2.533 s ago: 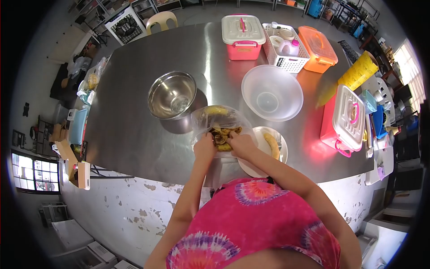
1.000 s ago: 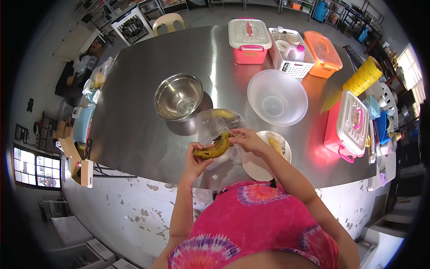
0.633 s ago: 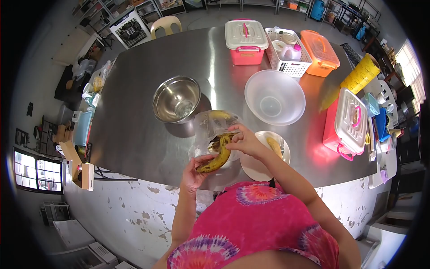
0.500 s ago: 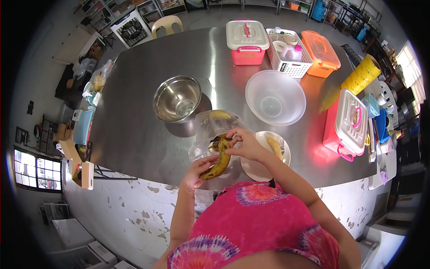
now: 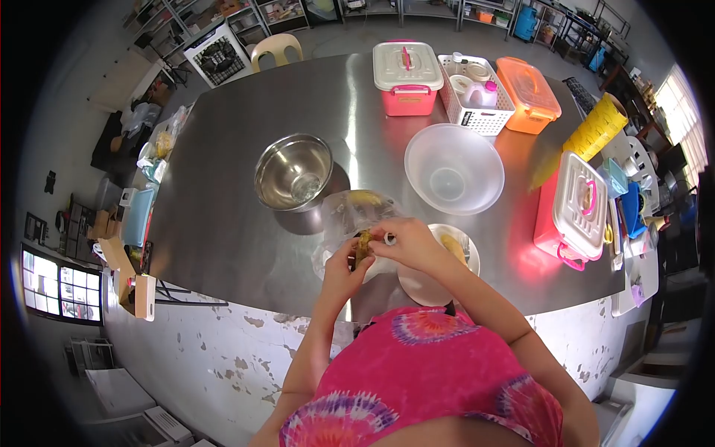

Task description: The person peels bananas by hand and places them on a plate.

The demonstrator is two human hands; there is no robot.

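Between my two hands is a yellow-brown banana (image 5: 363,244), now seen nearly end-on, over a clear plastic bag (image 5: 339,216). My left hand (image 5: 345,270) is wrapped round it from the left and below. The fingers of my right hand (image 5: 402,240) pinch at its upper end. Another banana (image 5: 365,197) lies in the bag, just beyond my hands. By my right wrist, a white plate (image 5: 421,287) carries a pale peeled banana (image 5: 451,246) and a fork (image 5: 466,247), partly covered by my forearm.
A steel bowl (image 5: 279,175) stands left of the bag and a translucent plastic bowl (image 5: 454,164) to its right. Beyond are a pink lidded box (image 5: 408,100), a white basket (image 5: 484,119) and an orange box (image 5: 530,93). Another pink box (image 5: 551,208) sits at the table's right.
The banana has turned from lying lengthwise towards me to nearly end-on. My left hand has moved up and forward, closer to my right. The view has shifted slightly.
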